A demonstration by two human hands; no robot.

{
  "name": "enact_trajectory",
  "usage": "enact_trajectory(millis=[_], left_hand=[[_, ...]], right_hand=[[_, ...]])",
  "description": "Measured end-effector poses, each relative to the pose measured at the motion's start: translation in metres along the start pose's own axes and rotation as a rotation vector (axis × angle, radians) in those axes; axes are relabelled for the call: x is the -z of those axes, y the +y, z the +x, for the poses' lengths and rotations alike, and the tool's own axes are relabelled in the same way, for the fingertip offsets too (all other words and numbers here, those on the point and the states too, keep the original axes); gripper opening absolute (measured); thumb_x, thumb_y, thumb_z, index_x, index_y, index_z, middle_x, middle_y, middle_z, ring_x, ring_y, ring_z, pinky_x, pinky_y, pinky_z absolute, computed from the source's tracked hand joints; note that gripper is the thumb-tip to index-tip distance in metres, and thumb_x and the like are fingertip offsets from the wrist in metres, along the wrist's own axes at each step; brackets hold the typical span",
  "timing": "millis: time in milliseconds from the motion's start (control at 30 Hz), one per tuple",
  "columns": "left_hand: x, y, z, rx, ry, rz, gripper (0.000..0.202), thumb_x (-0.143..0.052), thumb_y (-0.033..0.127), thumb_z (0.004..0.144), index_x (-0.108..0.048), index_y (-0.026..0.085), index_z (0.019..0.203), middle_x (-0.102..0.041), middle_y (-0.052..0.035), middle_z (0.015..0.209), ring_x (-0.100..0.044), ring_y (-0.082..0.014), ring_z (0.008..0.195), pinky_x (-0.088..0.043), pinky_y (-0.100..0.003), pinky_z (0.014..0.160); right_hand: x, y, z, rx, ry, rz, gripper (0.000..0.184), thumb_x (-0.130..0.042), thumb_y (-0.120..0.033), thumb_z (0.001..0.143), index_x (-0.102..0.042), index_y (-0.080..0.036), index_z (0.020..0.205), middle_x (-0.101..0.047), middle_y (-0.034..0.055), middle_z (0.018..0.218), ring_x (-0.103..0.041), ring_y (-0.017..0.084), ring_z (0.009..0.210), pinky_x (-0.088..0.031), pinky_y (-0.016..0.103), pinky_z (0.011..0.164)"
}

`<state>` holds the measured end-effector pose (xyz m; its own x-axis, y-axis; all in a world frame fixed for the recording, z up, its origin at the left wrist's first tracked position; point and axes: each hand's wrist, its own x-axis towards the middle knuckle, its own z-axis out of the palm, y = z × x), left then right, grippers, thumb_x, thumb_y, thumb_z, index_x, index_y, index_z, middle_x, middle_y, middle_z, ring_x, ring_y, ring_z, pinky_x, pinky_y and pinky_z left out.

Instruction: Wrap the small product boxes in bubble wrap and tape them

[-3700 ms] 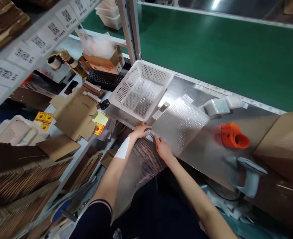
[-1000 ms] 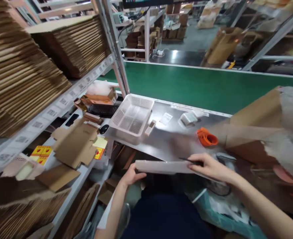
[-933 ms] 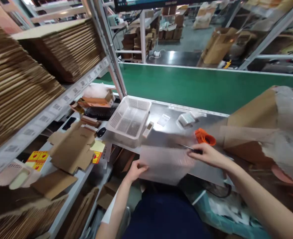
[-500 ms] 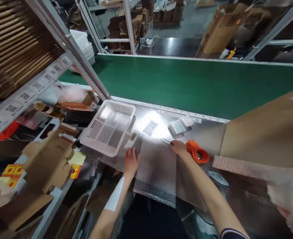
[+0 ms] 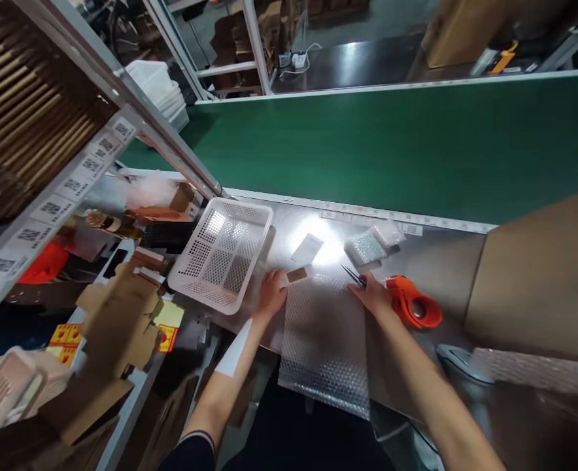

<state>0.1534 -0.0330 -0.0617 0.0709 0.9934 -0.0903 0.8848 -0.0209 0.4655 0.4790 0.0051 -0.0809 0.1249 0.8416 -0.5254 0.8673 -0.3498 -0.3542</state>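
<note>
My left hand (image 5: 272, 294) has its fingers at the left end of a small white box (image 5: 297, 275) with a brown panel, gripping it above the top left corner of a bubble wrap sheet (image 5: 325, 333). The sheet lies flat on the metal table and hangs over its front edge. In my right hand (image 5: 374, 296) is a slim dark pair of scissors (image 5: 352, 275), blades pointing up and left. Just right of that hand sits an orange tape dispenser (image 5: 414, 304). A white paper slip (image 5: 308, 248) and bubble-wrapped packets (image 5: 367, 246) lie farther back.
A white perforated basket (image 5: 227, 255) stands to the left. Behind the table runs a green conveyor belt (image 5: 367, 150). A large cardboard box (image 5: 539, 281) and a grey scanner-like device (image 5: 465, 363) are at right. Flattened cardboard (image 5: 117, 320) lies on the left shelf.
My left hand has moved right with the small white box, which is now turned sideways over the bubble wrap's corner. The scissors in my right hand point more steeply upward. The view has shifted slightly.
</note>
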Motion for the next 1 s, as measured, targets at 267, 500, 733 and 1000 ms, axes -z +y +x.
enact_trajectory(millis=[267,500,733,1000], left_hand=[[-0.03,0.026,0.03,-0.237,-0.251,0.039,0.055,-0.061,0.005,0.091,-0.06,0.015,0.145,-0.065,-0.0141,0.142,-0.057,-0.0314,0.136,-0.042,-0.049,0.121],[-0.063,0.023,-0.068,-0.544,-0.355,0.081,0.048,-0.052,0.028,0.104,-0.058,0.025,0.151,-0.06,-0.0101,0.154,-0.051,-0.028,0.146,-0.036,-0.049,0.126],[-0.098,0.032,-0.102,-0.504,-0.373,0.043,0.062,-0.057,0.043,0.102,-0.047,0.025,0.161,-0.039,-0.0093,0.171,-0.034,-0.0312,0.159,-0.028,-0.056,0.131],[-0.098,0.035,-0.1,-0.469,-0.357,-0.175,0.065,-0.062,0.035,0.097,-0.049,0.026,0.16,-0.037,-0.0103,0.171,-0.026,-0.0339,0.162,-0.018,-0.053,0.136]], right_hand=[[0.002,0.009,-0.012,-0.084,0.102,0.191,0.053,-0.07,-0.048,0.093,-0.059,-0.016,0.134,-0.075,0.0161,0.121,-0.071,0.032,0.11,-0.047,0.033,0.08],[-0.009,-0.033,-0.046,0.286,0.133,-0.028,0.044,-0.042,-0.037,0.105,-0.072,-0.019,0.132,-0.074,0.0147,0.116,-0.071,0.029,0.1,-0.052,0.034,0.08],[-0.029,-0.109,-0.029,0.479,-0.09,-0.5,0.058,-0.066,-0.042,0.098,-0.056,-0.028,0.153,-0.059,0.0102,0.149,-0.07,0.029,0.113,-0.054,0.032,0.079],[-0.037,-0.104,-0.024,0.375,-0.004,-0.562,0.046,-0.059,-0.041,0.103,-0.062,-0.025,0.146,-0.063,0.0093,0.145,-0.072,0.027,0.107,-0.052,0.032,0.076]])
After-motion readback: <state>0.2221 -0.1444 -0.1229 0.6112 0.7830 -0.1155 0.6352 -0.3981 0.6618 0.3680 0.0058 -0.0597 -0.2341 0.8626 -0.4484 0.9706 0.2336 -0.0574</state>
